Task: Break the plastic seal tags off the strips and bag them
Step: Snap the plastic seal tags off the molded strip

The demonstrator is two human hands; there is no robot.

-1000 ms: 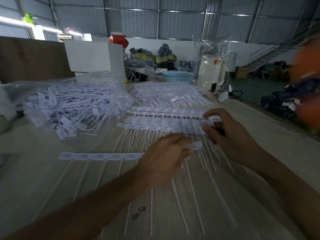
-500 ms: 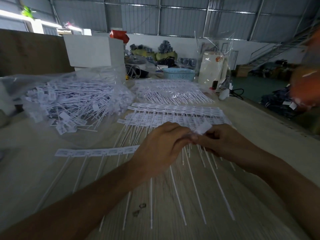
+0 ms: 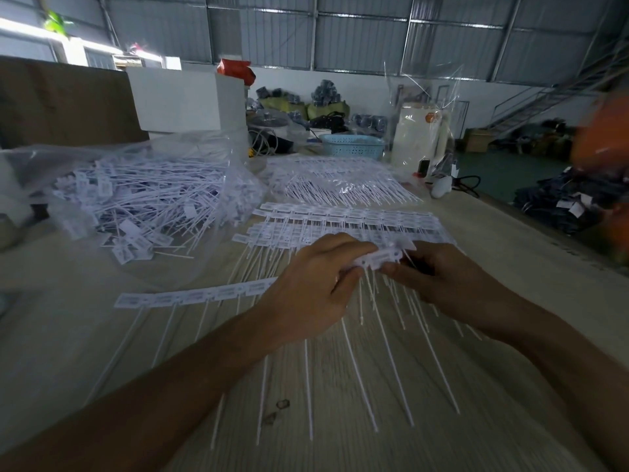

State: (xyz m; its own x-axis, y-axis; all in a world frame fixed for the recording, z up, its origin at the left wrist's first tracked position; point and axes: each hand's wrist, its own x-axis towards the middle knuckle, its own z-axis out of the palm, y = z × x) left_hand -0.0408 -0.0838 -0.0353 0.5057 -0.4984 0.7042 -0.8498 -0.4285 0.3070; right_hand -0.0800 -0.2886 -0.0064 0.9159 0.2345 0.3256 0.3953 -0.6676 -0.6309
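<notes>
The desk [image 3: 102, 335] runs wide and pale under everything, and it's the landmark here. On its far left sprawls the big clear bag [image 3: 143, 206], mouth slumped open toward the worker, stuffed with loose seal tags; my guess is it lies open like that so finished pieces can be tossed straight in. Farther along the desk, toward its back edge, another wrapped bundle of tags [image 3: 343, 182] waits, apparently unopened stock. In the middle of the desk lie stacked strips [image 3: 340, 226], heads in rows and tails fanned toward the near edge, likely laid so each strip can be lifted off the top. One partly used strip [image 3: 190, 296] sits alone, left of the hands.

Now the hands, hovering just above the desk's centre. The left hand [image 3: 306, 284] has its fingers curled and its grip closed on one end of a short white piece of strip [image 3: 377, 258]. The right hand [image 3: 452, 284] pinches the other end, thumb underneath. They meet knuckle to knuckle, which looks like a snapping hold: close grips either side of a joint so one tag breaks off. Thin white tails dangle from the held piece down onto the desk.

Bagging this one is not yet done.
</notes>
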